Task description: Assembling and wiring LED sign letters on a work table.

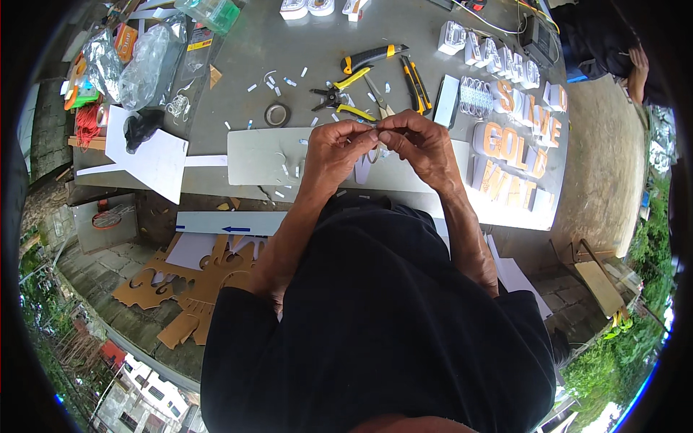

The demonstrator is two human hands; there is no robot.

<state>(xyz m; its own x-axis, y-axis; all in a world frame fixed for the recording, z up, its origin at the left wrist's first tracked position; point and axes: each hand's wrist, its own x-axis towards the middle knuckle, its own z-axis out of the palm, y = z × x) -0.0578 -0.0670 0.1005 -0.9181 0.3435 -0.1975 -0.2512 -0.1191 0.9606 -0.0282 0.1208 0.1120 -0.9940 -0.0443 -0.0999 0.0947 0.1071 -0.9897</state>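
Note:
My left hand (330,148) and my right hand (420,148) meet over the near part of the workbench. Both are closed, thumbs and fingertips pinched together. Whatever lies between the fingertips is too small to make out. Beneath and just beyond them, scissors (377,94) lie partly hidden. A cutting tool with yellow handles (354,112) rests open by my left fingers. Farther back are a yellow-and-black utility knife (373,59) and a second one (416,85). A pale flat sheet (263,155) lies under my wrists.
Small white scraps and a dark tape roll (276,115) lie on the metal bench (253,65). Rows of raised letters (505,148) and a coiled white strip (476,97) stand right. Plastic bags (148,68) fill the far left. Another person (603,43) is at the far right.

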